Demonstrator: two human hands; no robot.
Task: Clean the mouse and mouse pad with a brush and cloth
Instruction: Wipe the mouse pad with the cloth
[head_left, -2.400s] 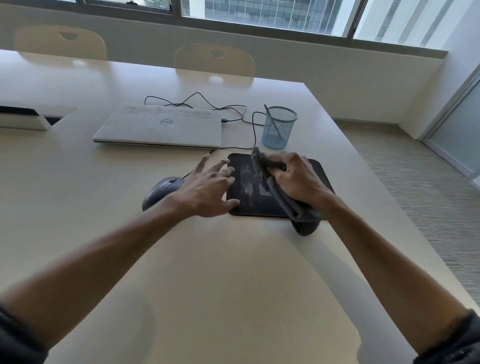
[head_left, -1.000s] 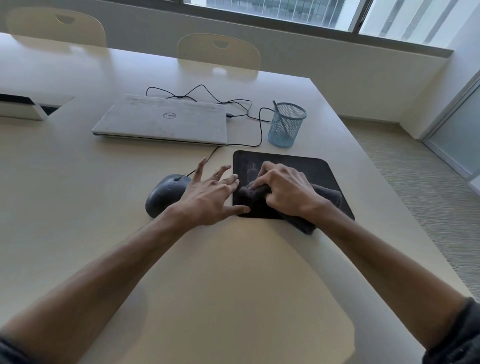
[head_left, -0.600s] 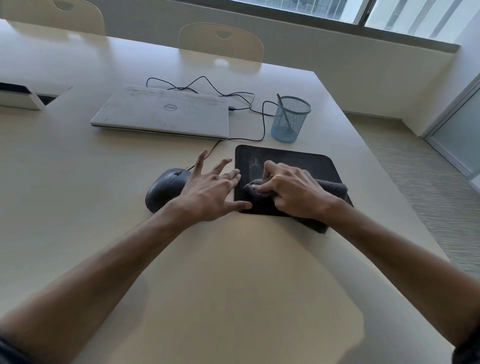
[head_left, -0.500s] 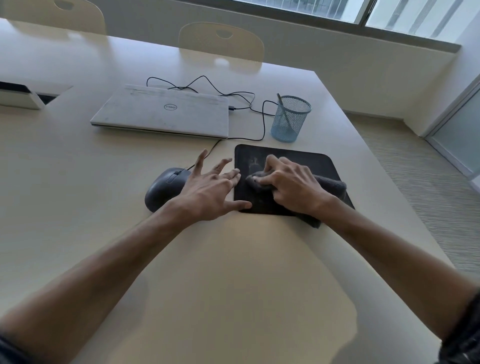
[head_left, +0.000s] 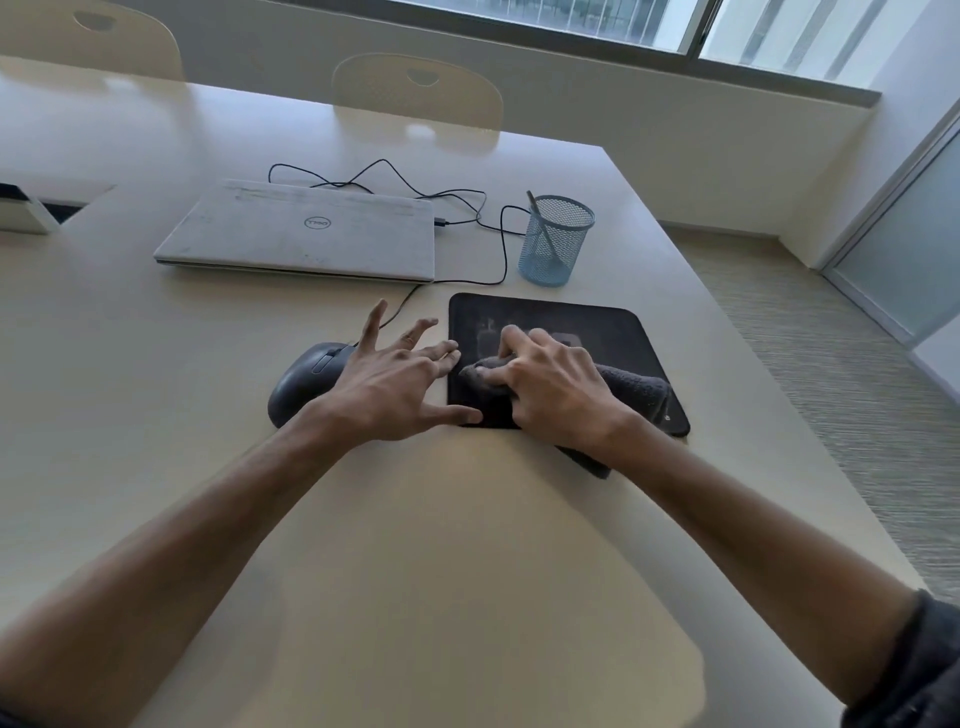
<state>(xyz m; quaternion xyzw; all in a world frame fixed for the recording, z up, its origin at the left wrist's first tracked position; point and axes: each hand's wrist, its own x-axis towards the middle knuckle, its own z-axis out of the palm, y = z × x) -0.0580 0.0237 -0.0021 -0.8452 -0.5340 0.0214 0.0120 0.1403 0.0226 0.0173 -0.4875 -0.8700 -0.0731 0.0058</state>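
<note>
Daylight enters through the window (head_left: 675, 26) at the far right, which is blown out to near white. The pale table (head_left: 156, 389) is evenly lit, with a soft sheen at its far side mirroring the chair backs (head_left: 415, 88). Broad, soft-edged shadows of the forearms fall on the near tabletop. The wide lens bends straight edges toward the frame borders. Focus is fair, slightly soft throughout, with compression smearing fine detail.

- A pale counter (head_left: 441, 545) filled the foreground.
- Two cream chairs (head_left: 418, 91) stood at its far edge.
- A window (head_left: 597, 21) ran above the wall.
- Striped carpet (head_left: 841, 405) lay at right.
</note>
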